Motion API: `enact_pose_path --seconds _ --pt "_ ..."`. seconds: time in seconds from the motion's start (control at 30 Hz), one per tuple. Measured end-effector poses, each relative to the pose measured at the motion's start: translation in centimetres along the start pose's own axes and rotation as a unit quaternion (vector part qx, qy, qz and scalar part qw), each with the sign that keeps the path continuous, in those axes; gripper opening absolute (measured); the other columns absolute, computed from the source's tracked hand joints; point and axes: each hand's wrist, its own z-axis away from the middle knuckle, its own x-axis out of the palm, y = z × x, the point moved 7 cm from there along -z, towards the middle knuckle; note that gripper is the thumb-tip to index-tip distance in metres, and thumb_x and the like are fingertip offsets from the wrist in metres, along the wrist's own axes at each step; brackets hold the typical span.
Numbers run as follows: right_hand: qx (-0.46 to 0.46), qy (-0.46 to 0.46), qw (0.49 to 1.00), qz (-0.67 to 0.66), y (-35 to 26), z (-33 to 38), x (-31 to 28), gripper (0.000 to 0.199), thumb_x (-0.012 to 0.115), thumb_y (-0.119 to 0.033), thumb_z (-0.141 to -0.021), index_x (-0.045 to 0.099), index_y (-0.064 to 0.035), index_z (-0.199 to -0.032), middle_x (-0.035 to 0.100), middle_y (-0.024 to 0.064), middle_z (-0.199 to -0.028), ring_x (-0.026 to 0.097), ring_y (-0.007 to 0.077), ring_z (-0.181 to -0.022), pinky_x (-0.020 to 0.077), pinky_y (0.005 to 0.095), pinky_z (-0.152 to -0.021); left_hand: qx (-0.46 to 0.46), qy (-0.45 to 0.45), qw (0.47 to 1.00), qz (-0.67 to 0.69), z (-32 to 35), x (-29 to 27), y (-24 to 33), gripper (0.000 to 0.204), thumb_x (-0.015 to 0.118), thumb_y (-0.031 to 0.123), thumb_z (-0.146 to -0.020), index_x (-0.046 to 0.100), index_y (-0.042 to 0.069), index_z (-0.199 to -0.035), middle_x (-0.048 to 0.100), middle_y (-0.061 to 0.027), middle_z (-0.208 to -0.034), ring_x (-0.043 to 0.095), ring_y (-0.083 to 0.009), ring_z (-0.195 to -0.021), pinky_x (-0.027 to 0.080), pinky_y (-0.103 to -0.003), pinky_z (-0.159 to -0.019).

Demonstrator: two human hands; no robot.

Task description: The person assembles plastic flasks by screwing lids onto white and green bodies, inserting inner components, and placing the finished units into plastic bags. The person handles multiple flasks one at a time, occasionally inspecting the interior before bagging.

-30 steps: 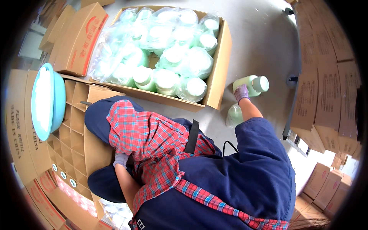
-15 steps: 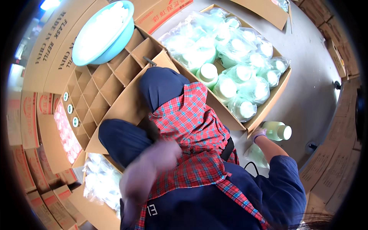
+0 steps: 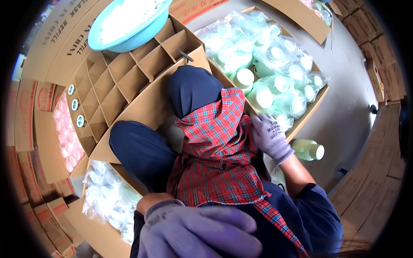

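My left hand (image 3: 195,230), in a grey-purple knit glove, is raised close to the camera with its fingers stretched out and nothing seen in it. My right hand (image 3: 272,136), gloved alike, lies at the edge of my red plaid apron (image 3: 219,165), beside the near corner of a carton. Its fingertips bend out of sight, so I cannot tell whether they grip the cloth. That carton (image 3: 313,112) holds several pale green bottles with white tops, many in clear plastic bags (image 3: 282,56). A pale green bottle (image 3: 307,149) lies on the floor past my right wrist.
A divided carton (image 3: 118,92) stands ahead on the left, with several small round green-and-white pieces (image 3: 75,104) in its near-left cells. Over its far side sits a blue basin (image 3: 142,36) of white pieces. Bagged clear items (image 3: 109,195) fill another carton at left. Stacked cartons (image 3: 365,167) line the right.
My right hand has left the floor bottle and come in to the apron beside the carton. My left hand has moved down and nearer the camera. The view has shifted slightly.
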Motion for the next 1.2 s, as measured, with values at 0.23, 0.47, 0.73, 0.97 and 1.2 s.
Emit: enact_pose_path --seconds 0.23,0.47,0.73,0.97,1.2 --pt "-0.213 0.176 0.955 -0.112 -12.7 -3.8 2.4 0.074 0.072 -0.032 -0.079 0.045 0.0014 -0.14 0.043 0.0274 -0.138 0.041 0.0456 -0.13 0.0314 0.0564 -0.111 -0.033 0.077 0.996 -0.044 2.8 -4.0 1.9 0.021 0.055 0.032 -0.099 0.062 0.013 -0.098 0.065 -0.0075 -0.1 0.064 -0.0275 -0.105 0.048 -0.05 -0.091" --pt "-0.312 0.122 0.866 -0.371 -9.2 -8.0 2.7 0.029 0.065 -0.015 -0.088 0.061 0.0007 -0.112 0.058 0.02 -0.118 0.056 0.0391 -0.114 0.0442 0.0462 -0.1 -0.265 0.198 0.417 -0.847 16.5 -16.4 -1.5 0.043 0.056 0.002 -0.086 0.055 -0.005 -0.129 0.053 -0.0241 -0.136 0.055 -0.0393 -0.12 0.042 -0.042 -0.105" --pt "0.034 0.112 0.944 0.309 22.5 -25.1 4.6 0.027 0.058 -0.017 -0.08 0.069 -0.0073 -0.103 0.065 0.0119 -0.113 0.053 0.0314 -0.118 0.0402 0.045 -0.099 -0.24 0.344 0.564 -0.711 16.8 -18.2 -1.5 0.04 0.061 -0.002 -0.08 0.062 -0.005 -0.12 0.056 -0.0264 -0.132 0.057 -0.0421 -0.118 0.045 -0.045 -0.103" --pt "0.089 -0.231 0.874 0.418 31.3 -33.9 10.7 0.036 0.056 -0.019 -0.088 0.061 -0.0133 -0.124 0.062 0.0112 -0.128 0.056 0.0288 -0.122 0.0406 0.0438 -0.103 -0.279 0.387 0.541 -0.693 18.1 -18.9 -2.3 0.029 0.058 -0.002 -0.084 0.062 -0.004 -0.112 0.056 -0.025 -0.129 0.057 -0.0379 -0.117 0.044 -0.042 -0.101" --pt "0.094 -0.259 0.864 0.422 34.3 -35.9 15.9 0.028 0.054 -0.019 -0.094 0.074 -0.0077 -0.111 0.069 0.013 -0.12 0.067 0.027 -0.11 0.0561 0.0401 -0.085 -0.229 0.378 0.536 -0.72 16.0 -20.3 -3.6 0.023 0.058 0.007 -0.081 0.062 -0.001 -0.102 0.057 -0.0244 -0.122 0.058 -0.0386 -0.11 0.046 -0.046 -0.095"
